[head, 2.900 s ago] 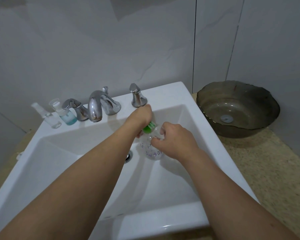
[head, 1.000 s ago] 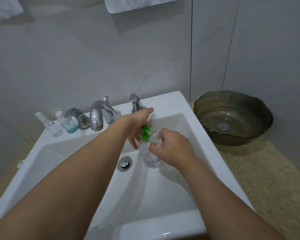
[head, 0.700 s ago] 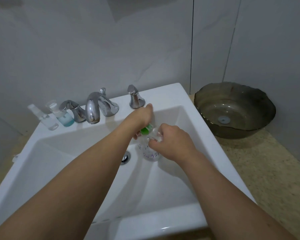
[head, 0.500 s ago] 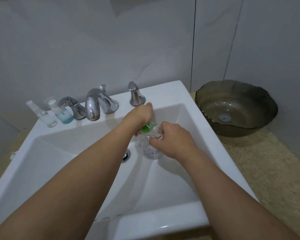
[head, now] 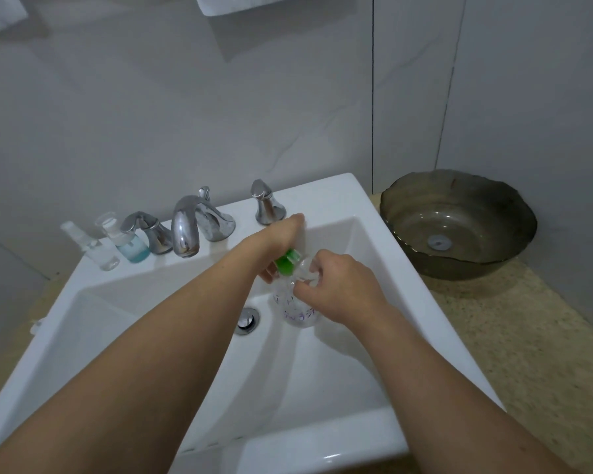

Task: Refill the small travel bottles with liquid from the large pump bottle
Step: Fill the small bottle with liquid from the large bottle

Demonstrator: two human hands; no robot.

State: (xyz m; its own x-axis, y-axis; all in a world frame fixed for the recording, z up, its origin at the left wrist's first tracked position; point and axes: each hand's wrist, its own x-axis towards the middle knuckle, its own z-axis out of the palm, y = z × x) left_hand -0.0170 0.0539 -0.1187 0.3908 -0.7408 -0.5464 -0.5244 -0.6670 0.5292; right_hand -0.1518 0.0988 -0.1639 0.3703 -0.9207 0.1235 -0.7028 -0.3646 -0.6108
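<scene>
Grey tiled walls back a white sink (head: 374, 254). Over its basin, the left hand (head: 278, 241) presses the green pump head (head: 287, 261) of the large pump bottle (head: 293, 302), fingers curled around it. The right hand (head: 336, 285) pinches a small clear travel bottle (head: 307, 268) under the spout. Best keep mouth and nozzle aligned, pumping slowly.

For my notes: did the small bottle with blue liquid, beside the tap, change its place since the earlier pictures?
No. The blue-liquid bottle stands against the left tap handle on the sink ledge, as before; only the camera shifted.
</scene>
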